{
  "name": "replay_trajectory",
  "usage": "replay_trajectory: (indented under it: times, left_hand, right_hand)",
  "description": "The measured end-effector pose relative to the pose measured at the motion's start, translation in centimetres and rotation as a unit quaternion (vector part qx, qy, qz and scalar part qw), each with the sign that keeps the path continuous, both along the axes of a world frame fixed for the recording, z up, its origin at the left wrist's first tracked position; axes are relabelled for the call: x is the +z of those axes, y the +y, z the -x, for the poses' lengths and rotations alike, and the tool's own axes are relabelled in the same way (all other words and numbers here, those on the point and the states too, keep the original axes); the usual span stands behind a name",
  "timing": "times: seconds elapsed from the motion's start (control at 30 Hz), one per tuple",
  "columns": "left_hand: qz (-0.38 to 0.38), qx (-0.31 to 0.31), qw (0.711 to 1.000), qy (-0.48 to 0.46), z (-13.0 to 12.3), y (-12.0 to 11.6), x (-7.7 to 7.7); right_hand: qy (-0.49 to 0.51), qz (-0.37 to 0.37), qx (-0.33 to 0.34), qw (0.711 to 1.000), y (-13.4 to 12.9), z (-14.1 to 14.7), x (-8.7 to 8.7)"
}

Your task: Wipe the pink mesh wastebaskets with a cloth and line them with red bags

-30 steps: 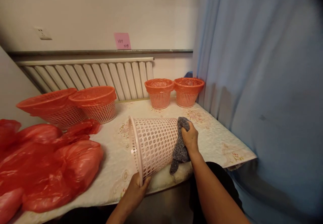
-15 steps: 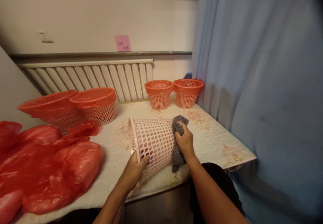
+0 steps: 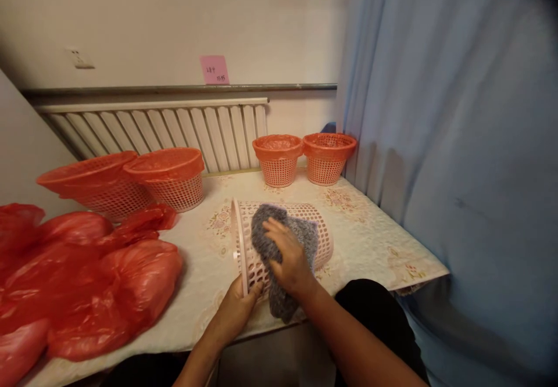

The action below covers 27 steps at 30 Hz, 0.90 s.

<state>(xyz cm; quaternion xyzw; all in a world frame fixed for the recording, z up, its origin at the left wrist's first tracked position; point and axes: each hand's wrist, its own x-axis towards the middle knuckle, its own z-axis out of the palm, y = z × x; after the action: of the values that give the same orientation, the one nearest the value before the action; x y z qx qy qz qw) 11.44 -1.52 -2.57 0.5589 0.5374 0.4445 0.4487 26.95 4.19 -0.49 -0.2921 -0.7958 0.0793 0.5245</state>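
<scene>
A pale pink plastic wastebasket [image 3: 323,233] with a lattice wall lies on its side on the table, its mouth facing left. My left hand [image 3: 239,310] grips the lower part of its rim, thumb outside on the lattice. Against the upper side of the basket my right hand [image 3: 288,253] presses a grey cloth [image 3: 307,236], fingers stretched over it and the thumb bent in. One end of the cloth hangs down the near side of the basket. Part of the basket's wall is hidden behind cloth and hand.
Crumpled red plastic bags [image 3: 108,282] cover the table's left side. Behind them stand two red-lined baskets [image 3: 178,192]; two more lined baskets [image 3: 279,169] stand at the back right. A radiator [image 3: 174,125] runs along the wall, and a blue curtain [image 3: 418,131] hangs on the right.
My right hand has slid the cloth leftward from the basket's base end to its side near the rim. The base end has come into view. My left hand still holds the rim.
</scene>
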Motion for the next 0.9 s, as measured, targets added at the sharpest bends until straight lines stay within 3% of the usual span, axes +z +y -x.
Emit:
replay_trajectory:
  times: [0.1,0.23,0.3,0.37,0.47,0.63,0.77,0.9]
  left_hand:
    - [-0.007,-0.025,0.999,0.022,0.3,0.1,-0.4]
    - [-0.003,-0.032,0.999,0.040,0.4,-0.1,-0.6]
    - [-0.005,-0.034,0.998,0.050,0.4,-0.3,-0.7]
    - [-0.005,-0.034,0.997,0.063,0.6,-0.4,-0.8]
    - [-0.008,-0.042,0.996,0.072,0.8,-0.2,-1.0]
    - [-0.027,-0.067,0.995,0.071,0.5,0.0,-1.3]
    - [-0.043,-0.069,0.994,0.072,0.1,-0.4,-1.9]
    - [-0.053,-0.061,0.994,0.073,0.2,-0.5,-2.6]
  right_hand:
    - [0.076,0.060,-0.116,0.989,3.1,-2.8,-0.7]
    - [0.139,0.165,-0.288,0.933,5.9,-6.8,-1.6]
    - [0.154,0.190,-0.337,0.909,6.2,-7.8,-1.8]
    - [0.157,0.179,-0.347,0.907,6.0,-7.8,-1.9]
    - [0.138,0.123,-0.294,0.938,4.8,-6.2,-1.8]
    - [0.077,0.026,-0.104,0.991,1.5,-1.9,-1.2]
    - [0.023,-0.024,0.024,0.999,-1.2,0.8,-1.0]
    - [-0.013,-0.041,0.041,0.998,-2.1,1.6,-0.9]
